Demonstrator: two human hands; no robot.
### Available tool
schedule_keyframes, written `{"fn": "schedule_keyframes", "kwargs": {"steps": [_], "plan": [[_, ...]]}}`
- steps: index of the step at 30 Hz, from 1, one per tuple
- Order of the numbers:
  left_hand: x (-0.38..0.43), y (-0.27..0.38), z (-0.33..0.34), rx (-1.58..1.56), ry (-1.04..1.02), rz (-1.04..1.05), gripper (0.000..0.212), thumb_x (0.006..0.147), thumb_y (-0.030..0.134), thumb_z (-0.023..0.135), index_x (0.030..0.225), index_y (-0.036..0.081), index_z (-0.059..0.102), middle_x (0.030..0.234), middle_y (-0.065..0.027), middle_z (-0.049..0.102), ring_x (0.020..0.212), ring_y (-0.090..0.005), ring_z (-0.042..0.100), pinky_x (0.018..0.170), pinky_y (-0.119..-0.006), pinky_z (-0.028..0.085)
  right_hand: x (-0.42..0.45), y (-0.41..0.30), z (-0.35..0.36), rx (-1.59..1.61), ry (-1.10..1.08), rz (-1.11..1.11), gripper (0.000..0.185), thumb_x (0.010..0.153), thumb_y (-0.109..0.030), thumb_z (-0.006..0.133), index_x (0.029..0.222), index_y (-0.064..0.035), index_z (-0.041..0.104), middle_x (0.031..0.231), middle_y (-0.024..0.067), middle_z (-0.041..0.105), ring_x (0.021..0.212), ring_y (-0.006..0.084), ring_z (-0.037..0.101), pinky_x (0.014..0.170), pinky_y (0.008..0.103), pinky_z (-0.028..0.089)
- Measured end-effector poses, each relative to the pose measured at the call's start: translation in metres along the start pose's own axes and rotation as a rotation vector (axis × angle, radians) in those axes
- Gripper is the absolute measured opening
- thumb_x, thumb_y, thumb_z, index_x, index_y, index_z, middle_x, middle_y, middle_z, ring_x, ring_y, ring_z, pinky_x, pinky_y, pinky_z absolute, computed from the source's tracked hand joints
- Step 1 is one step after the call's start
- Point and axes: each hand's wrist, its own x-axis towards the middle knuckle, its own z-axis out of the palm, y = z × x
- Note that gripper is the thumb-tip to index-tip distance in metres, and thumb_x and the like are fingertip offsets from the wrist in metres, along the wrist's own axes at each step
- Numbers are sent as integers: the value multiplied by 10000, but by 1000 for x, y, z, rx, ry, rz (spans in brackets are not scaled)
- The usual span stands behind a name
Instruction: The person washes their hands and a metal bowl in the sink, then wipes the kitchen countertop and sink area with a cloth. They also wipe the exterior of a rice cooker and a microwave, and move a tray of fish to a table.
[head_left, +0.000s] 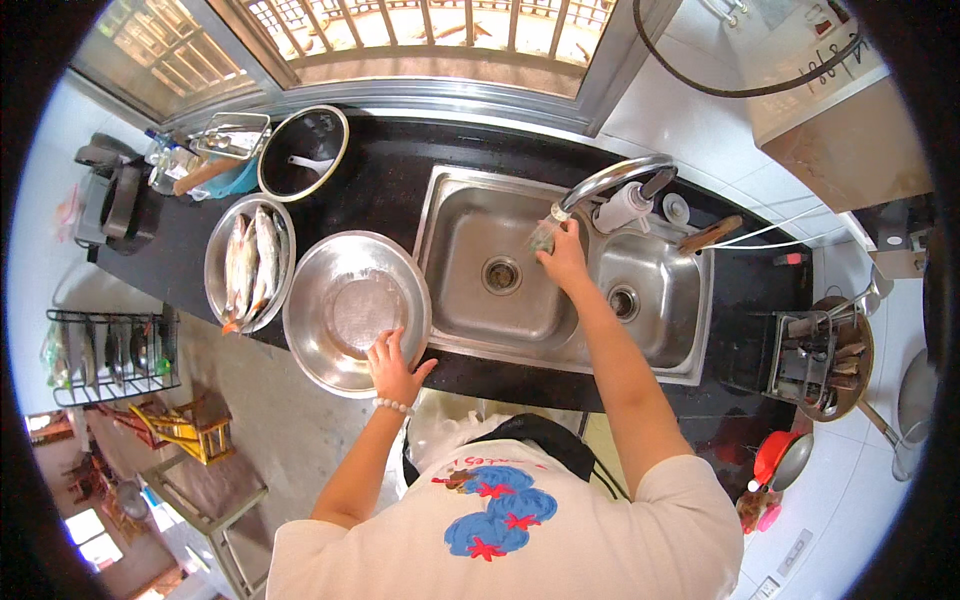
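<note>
My right hand is over the large bowl of a stainless steel double sink, below the tip of the curved chrome faucet. Its fingers close around a small greenish object, too blurred to name. My left hand, with a bead bracelet at the wrist, lies over the near rim of a round metal basin. The fingers reach inside it, apart, and the thumb is spread; I see nothing in this hand. Left of the basin, several whole fish lie in a smaller metal bowl.
A dark pot with a white spoon stands behind the fish. Beside the faucet are a white pump bottle and a wooden-handled tool. A utensil rack and a red pan are on the right. A barred window faces me.
</note>
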Motion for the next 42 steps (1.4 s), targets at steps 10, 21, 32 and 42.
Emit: {"fn": "schedule_keyframes", "kwargs": {"steps": [10,21,32,42], "plan": [[94,98,34,-781,-181,212,438,831,185,619,1226,67,471,1261,-162,403,1092,-332,460,904,-420,409,-1,-33,-22,167,254,-205,80,718,-94,692,796,-79,678,806,104,504,683,273,555,628,360,448],[179,146,162,-1760,-841,-927,466,921,516,376,1291,235,390,1293,-47,415,1092,-272,487,833,-547,440,-15,-58,-37,169,124,-201,121,715,-23,651,806,-102,654,1103,44,579,1138,267,427,955,380,362],[186,155,166,-1890,-727,-866,293,932,334,420,1064,93,521,1057,-54,592,897,-225,594,798,-378,497,-9,-38,-34,740,114,127,269,879,-94,528,1135,-13,529,972,66,563,884,129,518,799,264,404],[198,197,127,-2032,-828,-946,355,955,350,380,1097,71,545,1081,-83,597,949,-216,594,822,-343,484,-6,-22,-2,114,119,-405,458,784,-451,615,969,-37,553,965,186,523,895,375,472,783,489,350]]}}
